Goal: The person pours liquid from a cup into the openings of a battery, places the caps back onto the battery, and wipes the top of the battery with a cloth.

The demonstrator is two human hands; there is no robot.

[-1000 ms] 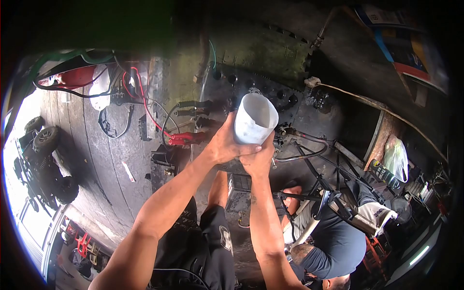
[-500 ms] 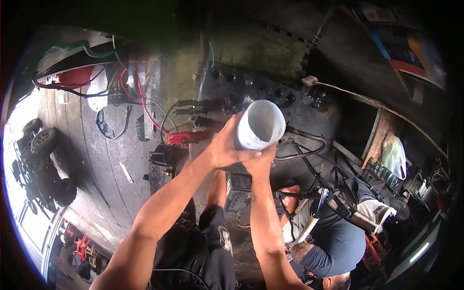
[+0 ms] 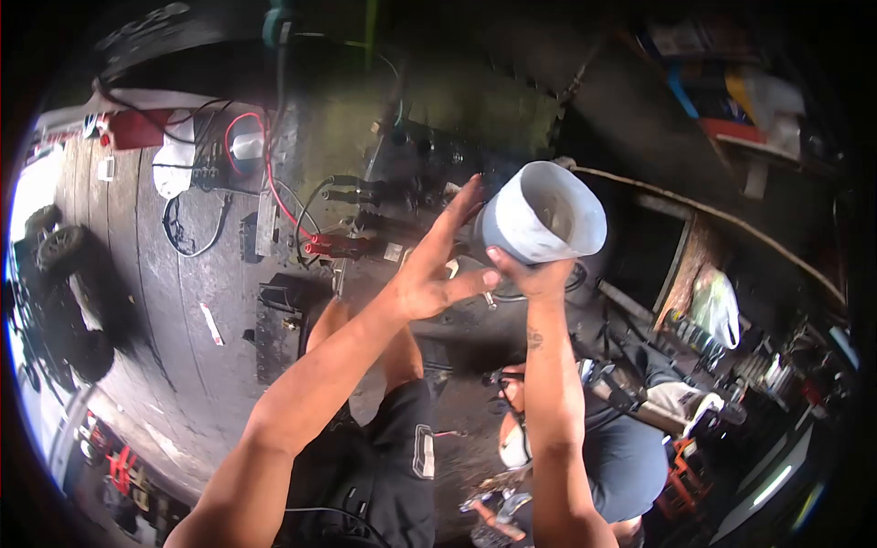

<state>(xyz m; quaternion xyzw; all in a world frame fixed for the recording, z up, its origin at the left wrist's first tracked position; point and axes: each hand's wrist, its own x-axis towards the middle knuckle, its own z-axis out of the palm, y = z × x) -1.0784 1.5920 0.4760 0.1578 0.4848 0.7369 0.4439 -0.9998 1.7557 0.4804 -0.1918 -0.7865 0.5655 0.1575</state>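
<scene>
My right hand (image 3: 541, 276) grips a whitish plastic cup-like container (image 3: 525, 228) from below, with the thumb on its near side. The container is tilted, its wide mouth facing up and towards me; what it holds, if anything, I cannot make out. Just left of it, my left hand (image 3: 429, 274) is open, its fingers stretched out and the thumb apart. It looks clear of the container. Beyond my left hand, red-handled clamps (image 3: 338, 247) and black-handled clamps (image 3: 352, 192) lie on the dark bench.
A wooden board surface (image 3: 174, 301) on the left bears cables and a small label strip (image 3: 211, 323). A black wheeled vehicle (image 3: 68, 292) stands at the far left. A co-worker (image 3: 626, 466) bends low at the right. A plastic bag (image 3: 715, 306) hangs beyond them.
The container has moved right, from between both hands into my right hand alone. My left hand has let go and opened. The co-worker's position has shifted, and the camera view has turned slightly.
</scene>
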